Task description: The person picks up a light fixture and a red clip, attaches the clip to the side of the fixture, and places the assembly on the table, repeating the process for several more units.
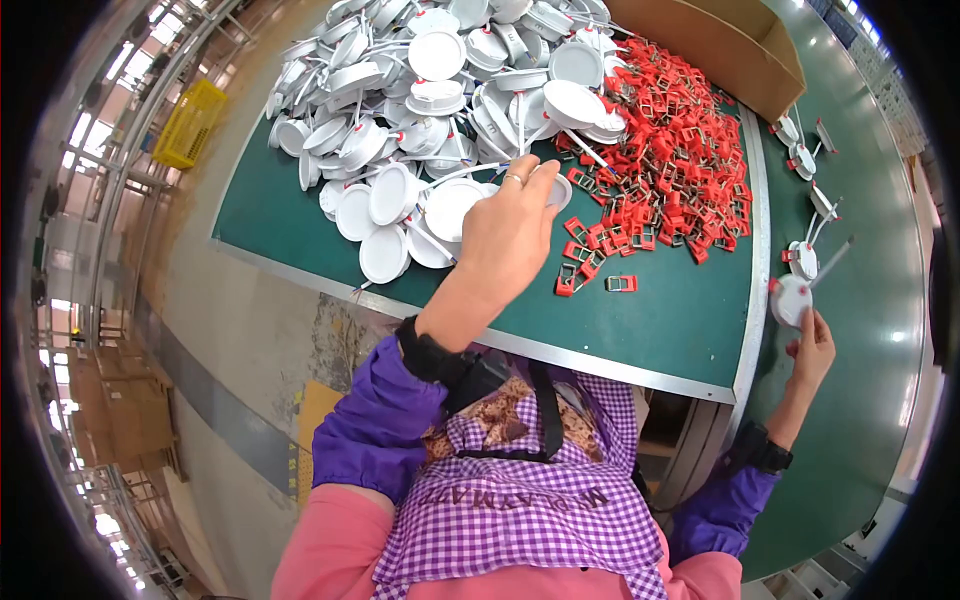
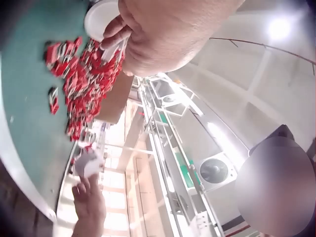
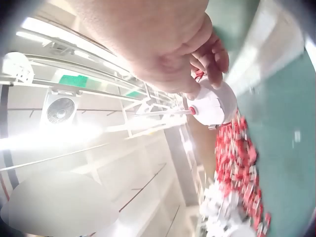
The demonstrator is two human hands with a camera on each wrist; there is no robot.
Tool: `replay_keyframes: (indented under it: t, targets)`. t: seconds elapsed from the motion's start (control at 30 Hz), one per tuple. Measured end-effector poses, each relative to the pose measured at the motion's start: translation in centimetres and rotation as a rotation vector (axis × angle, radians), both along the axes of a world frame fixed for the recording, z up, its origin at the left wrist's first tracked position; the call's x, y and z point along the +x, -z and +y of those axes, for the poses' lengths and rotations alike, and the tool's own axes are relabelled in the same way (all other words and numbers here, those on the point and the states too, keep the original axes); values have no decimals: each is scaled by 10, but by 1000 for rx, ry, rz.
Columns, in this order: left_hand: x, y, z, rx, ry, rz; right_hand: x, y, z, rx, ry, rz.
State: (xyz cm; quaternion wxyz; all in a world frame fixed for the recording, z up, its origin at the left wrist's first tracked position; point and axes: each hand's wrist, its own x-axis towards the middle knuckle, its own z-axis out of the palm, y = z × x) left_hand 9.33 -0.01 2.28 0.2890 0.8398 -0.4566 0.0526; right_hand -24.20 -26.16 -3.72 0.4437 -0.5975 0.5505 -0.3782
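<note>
My left hand [image 1: 503, 235] is over the front edge of a heap of white round lamp fittings [image 1: 400, 130] with short cables. Its fingers pinch one white lamp fitting [image 1: 559, 193], mostly hidden behind them; the left wrist view shows this fitting's pale disc [image 2: 96, 19] beside the fingertips. Out to the right, my right hand [image 1: 813, 352] grips another white lamp fitting [image 1: 792, 300] by its edge. A white cable and a red clip [image 3: 199, 75] stick out from it. Beside the heap lies a pile of red clips [image 1: 680, 150] with metal springs.
A cardboard box [image 1: 720, 50] stands behind the red clips. A metal edge strip [image 1: 757, 230] divides the green worktable [image 1: 660, 335] from a second green surface [image 1: 850, 400], where several fittings with clips [image 1: 803, 260] lie in a row. A yellow crate [image 1: 190, 123] sits far left.
</note>
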Motion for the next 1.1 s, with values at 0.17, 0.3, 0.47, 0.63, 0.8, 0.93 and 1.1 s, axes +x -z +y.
replay_keyframes:
  t: [0.17,0.3,0.47,0.63,0.8,0.93,1.1]
  targets:
    - [3,-2,-14,270,-99,-67,-7,-13,10,-447,223,861]
    - [-1,6,-19,217,-97,-131,55,-27,65,-511,-261,328]
    - [-12,2,-15,77,-112,-8,142,-38,150,-587,-829,234]
    - [-24,6,2,-137,-59,47,169,-17,166,-753,-787,453]
    - [-46,-4,20,-369,49,141,160,-20,166,-747,-771,619]
    - [-50,2,25,-448,157,244,147,-25,159,-697,-815,768]
    - [-67,5,23,-753,294,1100,141,-28,152,-670,-679,501]
